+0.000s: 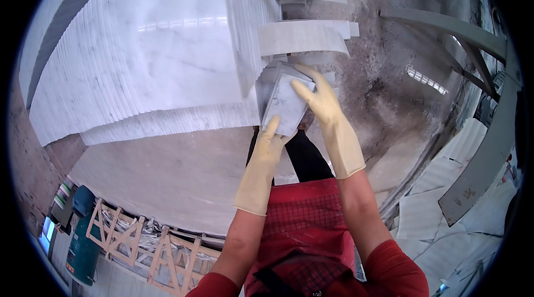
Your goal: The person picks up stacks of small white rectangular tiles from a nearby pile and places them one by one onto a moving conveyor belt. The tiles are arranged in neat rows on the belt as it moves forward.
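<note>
So closest to me there's a red apron with a dark checked panel [303, 210], and past that two hands in long cream rubber-looking gloves. The left hand [269, 140] has the near end of a small stack of rectangular white-and-grey marbled stone pieces [288, 105], thumb on top. The right hand [322, 99] holds the upper right side, thumb flat on the face. Can't tell how many pieces are in there, and most of the fingers are hidden underneath.

The stack is tilted a bit between the hands, just beside the big block of white veined slabs standing on edge [178, 41]. My read on handling: stiff, fairly heavy for its size, smooth enough to slide — and the corners probably chip if knocked. I'd keep opposite edges, fingers under and thumbs over, so the layers don't slip apart.

Further out, curved-looking white stone strips [303, 39] stick out beyond the pieces, a grey metal frame [489, 166] stands off right, and pale wooden crates [137, 241] sit off left.
</note>
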`<action>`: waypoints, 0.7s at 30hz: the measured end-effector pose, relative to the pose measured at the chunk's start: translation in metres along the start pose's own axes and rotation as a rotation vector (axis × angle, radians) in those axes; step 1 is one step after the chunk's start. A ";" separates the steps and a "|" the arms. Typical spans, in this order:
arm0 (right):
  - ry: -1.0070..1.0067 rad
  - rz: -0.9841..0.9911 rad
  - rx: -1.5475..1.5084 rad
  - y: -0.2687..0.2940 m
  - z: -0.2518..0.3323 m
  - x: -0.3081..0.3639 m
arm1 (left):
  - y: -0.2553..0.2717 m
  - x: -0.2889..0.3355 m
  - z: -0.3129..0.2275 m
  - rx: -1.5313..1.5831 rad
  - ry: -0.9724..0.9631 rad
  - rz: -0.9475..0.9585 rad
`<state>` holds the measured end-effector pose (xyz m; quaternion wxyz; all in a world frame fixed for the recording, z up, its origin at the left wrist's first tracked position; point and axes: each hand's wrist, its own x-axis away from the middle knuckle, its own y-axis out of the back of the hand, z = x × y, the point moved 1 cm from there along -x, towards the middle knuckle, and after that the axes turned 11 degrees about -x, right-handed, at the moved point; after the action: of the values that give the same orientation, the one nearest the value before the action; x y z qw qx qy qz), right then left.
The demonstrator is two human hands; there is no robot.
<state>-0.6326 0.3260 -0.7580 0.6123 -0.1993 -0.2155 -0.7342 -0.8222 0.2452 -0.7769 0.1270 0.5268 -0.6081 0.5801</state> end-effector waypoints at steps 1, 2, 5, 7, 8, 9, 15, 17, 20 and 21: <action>-0.025 -0.021 -0.079 0.001 -0.001 0.007 | -0.003 0.001 -0.003 -0.013 0.005 -0.006; -0.052 -0.031 -0.158 0.003 -0.001 0.013 | -0.005 0.001 -0.005 -0.025 0.011 -0.013; 0.005 -0.119 -0.378 -0.004 -0.003 0.026 | -0.003 -0.005 -0.001 -0.028 -0.058 -0.003; 0.055 -0.213 -0.509 -0.011 -0.012 0.028 | -0.007 -0.007 -0.003 -0.039 -0.102 0.000; 0.062 -0.260 -0.567 -0.016 -0.016 0.028 | -0.008 -0.006 -0.004 -0.050 -0.113 -0.010; 0.055 -0.302 -0.585 -0.022 -0.016 0.028 | -0.009 -0.005 -0.005 -0.060 -0.127 -0.023; 0.049 -0.496 -0.367 -0.040 0.001 0.038 | -0.006 -0.010 0.002 0.060 -0.208 0.110; 0.073 -0.497 -0.305 -0.039 0.002 0.048 | -0.008 -0.007 -0.001 0.038 -0.211 0.102; -0.010 -0.394 -0.343 -0.032 -0.003 0.055 | -0.004 -0.004 0.002 -0.007 -0.215 0.067; -0.078 -0.336 -0.467 -0.031 -0.017 0.050 | -0.005 -0.004 0.003 -0.026 -0.214 0.060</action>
<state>-0.6723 0.2810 -0.7462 0.4107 -0.3246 -0.0939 -0.8468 -0.8150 0.2456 -0.7786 0.0509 0.5657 -0.6412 0.5161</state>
